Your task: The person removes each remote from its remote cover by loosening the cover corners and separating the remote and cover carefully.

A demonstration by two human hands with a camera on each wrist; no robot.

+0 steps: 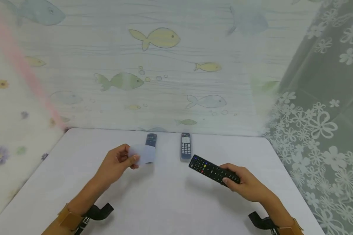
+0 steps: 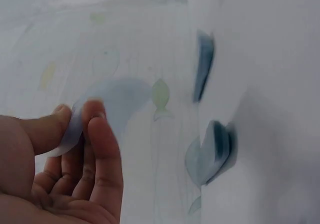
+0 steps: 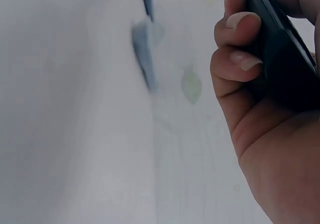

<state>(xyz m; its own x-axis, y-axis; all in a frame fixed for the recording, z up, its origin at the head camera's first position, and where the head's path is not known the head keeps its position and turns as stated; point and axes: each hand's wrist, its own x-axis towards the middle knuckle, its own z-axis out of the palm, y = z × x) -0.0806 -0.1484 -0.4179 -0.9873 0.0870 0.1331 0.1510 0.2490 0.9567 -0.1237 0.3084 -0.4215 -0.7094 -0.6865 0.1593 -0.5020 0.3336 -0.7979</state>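
Between thumb and fingers, my left hand [image 1: 117,161] pinches a thin, pale, see-through sheet [image 1: 142,154]; I cannot tell whether it is cloth, paper or film. In the left wrist view the sheet [image 2: 122,97] bends out past the fingertips. Seen from the head, it partly covers a dark blue-grey remote control [image 1: 151,139] lying on the table. My right hand [image 1: 247,184] grips a black remote control [image 1: 213,169] by its lower end, raised above the table with its buttons showing. In the right wrist view its dark back [image 3: 287,59] lies against the palm.
Another grey-blue remote control [image 1: 186,147] with a light screen lies at the table's back, right of the partly covered one. The white table [image 1: 170,209] ends at a fish-patterned curtain [image 1: 164,75]. A flowered grey sheer curtain [image 1: 326,130] hangs along the right side.
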